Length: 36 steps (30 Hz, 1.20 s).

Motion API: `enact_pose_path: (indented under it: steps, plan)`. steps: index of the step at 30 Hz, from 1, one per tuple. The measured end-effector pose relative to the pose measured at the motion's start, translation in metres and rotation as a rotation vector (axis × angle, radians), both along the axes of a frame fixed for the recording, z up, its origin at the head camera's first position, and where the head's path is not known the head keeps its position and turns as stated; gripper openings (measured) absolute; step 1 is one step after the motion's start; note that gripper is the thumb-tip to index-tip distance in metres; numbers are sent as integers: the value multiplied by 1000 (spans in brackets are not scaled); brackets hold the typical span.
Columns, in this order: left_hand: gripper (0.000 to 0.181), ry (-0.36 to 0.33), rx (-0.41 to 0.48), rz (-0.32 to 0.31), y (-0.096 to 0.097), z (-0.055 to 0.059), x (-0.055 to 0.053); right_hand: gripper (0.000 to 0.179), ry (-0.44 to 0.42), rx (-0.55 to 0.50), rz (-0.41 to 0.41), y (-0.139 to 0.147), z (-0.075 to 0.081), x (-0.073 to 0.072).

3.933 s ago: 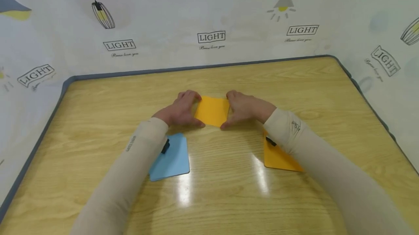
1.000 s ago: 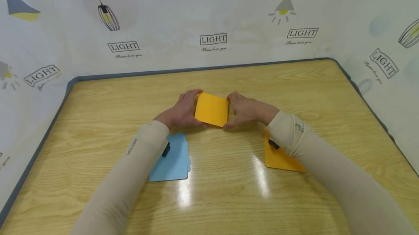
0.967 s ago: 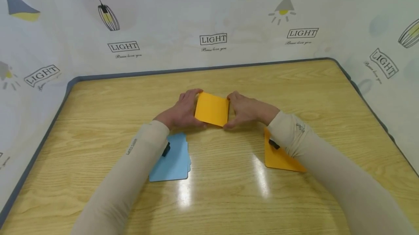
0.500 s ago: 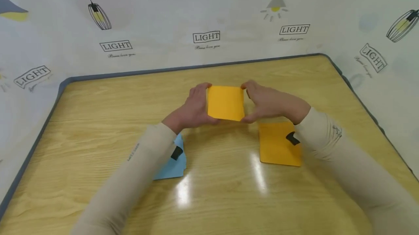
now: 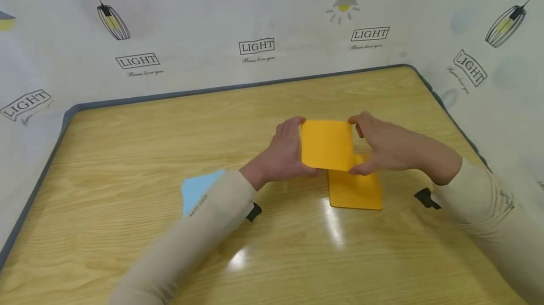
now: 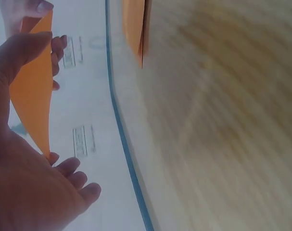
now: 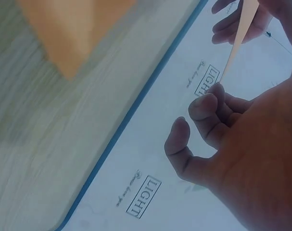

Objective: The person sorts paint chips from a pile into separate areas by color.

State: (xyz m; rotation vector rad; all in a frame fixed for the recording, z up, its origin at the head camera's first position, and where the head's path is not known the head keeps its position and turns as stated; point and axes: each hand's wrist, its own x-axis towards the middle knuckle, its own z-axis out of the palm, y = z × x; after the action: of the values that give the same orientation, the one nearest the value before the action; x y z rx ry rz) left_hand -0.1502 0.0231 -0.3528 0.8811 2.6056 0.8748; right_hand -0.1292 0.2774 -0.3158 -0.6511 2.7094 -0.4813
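Note:
Between my two hands an orange square card (image 5: 327, 144) is held up off the table. My left hand (image 5: 282, 154) pinches its left edge at the corners, thumb below and fingers above. On the opposite edge my right hand (image 5: 386, 147) grips the corners the same way. The card looks thin and seen edge-on in the right wrist view (image 7: 241, 29). Below and partly behind it, a stack of orange square cards (image 5: 354, 194) lies on the table. A light blue card stack (image 5: 197, 190) lies to the left, mostly hidden by my left sleeve.
The wooden table (image 5: 148, 154) has a grey edge strip (image 5: 238, 87) along its back and sides. White wall covering (image 5: 191, 12) printed with lamps rises behind it. Small black wrist pieces (image 5: 426, 199) stick out at both sleeves.
Both hands have lifted the orange card and carried it right, toward the orange stack, which it now overlaps in view. The head view has shifted somewhat rightward.

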Motion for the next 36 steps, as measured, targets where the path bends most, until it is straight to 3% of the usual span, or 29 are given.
enact_pose_path:
  steps: [8,14,18,27,32,36]
  plan:
    - [109,-19,-142,-39,29,-14,20,101,-11,67,3,21,-15,22]
    - [109,-15,-316,-54,39,-28,33,99,-27,109,38,23,-33,29]
    - [112,3,-380,-63,42,-34,39,97,-49,125,62,21,-43,31]
    - [123,-23,-453,-91,40,-31,43,99,-87,93,89,19,-51,31]
    - [116,-25,-439,-98,38,-31,41,104,-56,128,15,21,-53,29]
    - [105,-15,-439,-149,33,-32,37,101,-36,130,-44,21,-57,20]
